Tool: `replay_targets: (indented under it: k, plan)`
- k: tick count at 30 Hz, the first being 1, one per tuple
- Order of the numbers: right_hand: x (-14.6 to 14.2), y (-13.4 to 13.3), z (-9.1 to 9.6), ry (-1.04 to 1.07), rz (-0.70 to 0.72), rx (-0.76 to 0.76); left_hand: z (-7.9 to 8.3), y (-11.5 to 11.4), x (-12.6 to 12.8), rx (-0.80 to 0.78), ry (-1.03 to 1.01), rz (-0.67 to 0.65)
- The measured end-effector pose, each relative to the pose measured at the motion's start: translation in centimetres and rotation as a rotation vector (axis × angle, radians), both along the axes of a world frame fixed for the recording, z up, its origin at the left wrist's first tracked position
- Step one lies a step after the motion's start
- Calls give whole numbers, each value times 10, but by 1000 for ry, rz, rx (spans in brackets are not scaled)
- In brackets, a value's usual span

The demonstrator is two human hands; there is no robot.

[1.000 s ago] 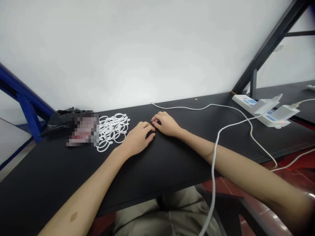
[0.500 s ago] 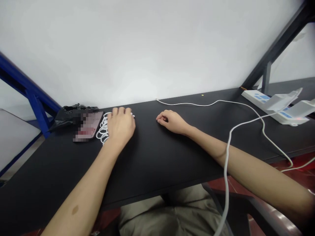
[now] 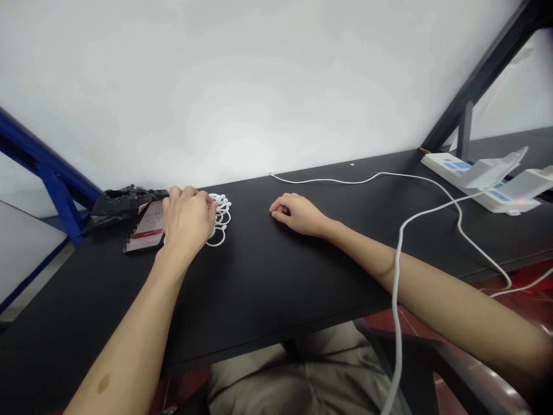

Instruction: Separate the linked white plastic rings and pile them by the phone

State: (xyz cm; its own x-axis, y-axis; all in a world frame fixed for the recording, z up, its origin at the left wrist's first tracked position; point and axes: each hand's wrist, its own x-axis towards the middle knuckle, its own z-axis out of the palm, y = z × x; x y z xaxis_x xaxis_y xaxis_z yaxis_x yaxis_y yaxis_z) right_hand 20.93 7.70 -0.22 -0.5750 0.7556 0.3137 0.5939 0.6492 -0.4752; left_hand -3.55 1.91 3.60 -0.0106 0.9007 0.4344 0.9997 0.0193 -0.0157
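My left hand (image 3: 188,222) lies palm down over a heap of thin white rings (image 3: 221,216), with its fingers bent and their tips hidden beneath it. Most of the visible rings lie to its right, and a bit of white shows at its left edge. Close by on the left, a phone (image 3: 149,227) lies with its screen lit, partly covered by that hand. My right hand (image 3: 299,213) rests on the black tabletop (image 3: 259,276), apart from the rings. Its fingers are curled in, thumb near the forefinger, with nothing seen between them.
A crumpled black plastic bag (image 3: 125,202) sits behind the phone. White cable (image 3: 400,259) loops over my right forearm and across the table. On the right stands a white device (image 3: 488,184) with blue panels. A pale wall (image 3: 276,86) and slanted frame bars (image 3: 56,178) border the table.
My left hand has moved left across the rings, toward the phone, uncovering rings on its right side. The right hand keeps its pose; the view has shifted slightly.
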Motion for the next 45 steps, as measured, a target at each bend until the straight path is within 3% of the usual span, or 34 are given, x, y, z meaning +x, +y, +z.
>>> replay_targets:
  k: [4, 9, 12, 16, 19, 24, 36, 41, 45]
  plan:
    - [-2, -3, 0, 137, -11, -37, 2, -1, 15, -2, -303, -207]
    - [-10, -22, 10, 400, 54, -57, -6, -7, 42, -371, -948, -527]
    - [-15, -29, 13, 481, 67, -186, -10, -11, 53, -471, -1107, -565]
    - [-16, -28, 12, 595, 121, -506, -14, -13, 56, -480, -1153, -538]
    - [-15, -28, 12, 542, 189, -622, -19, -12, 56, -513, -1211, -584]
    - [-17, -33, 15, 462, 269, -640, -24, -13, 61, -572, -1308, -629]
    - [-17, -35, 17, 492, 278, -653, -21, -15, 65, -578, -1255, -609]
    - [-18, -38, 16, 533, 298, -735, -22, -16, 67, -550, -1206, -615]
    - [-16, -31, 13, 513, 254, -614, -20, -12, 63, -415, -1075, -578]
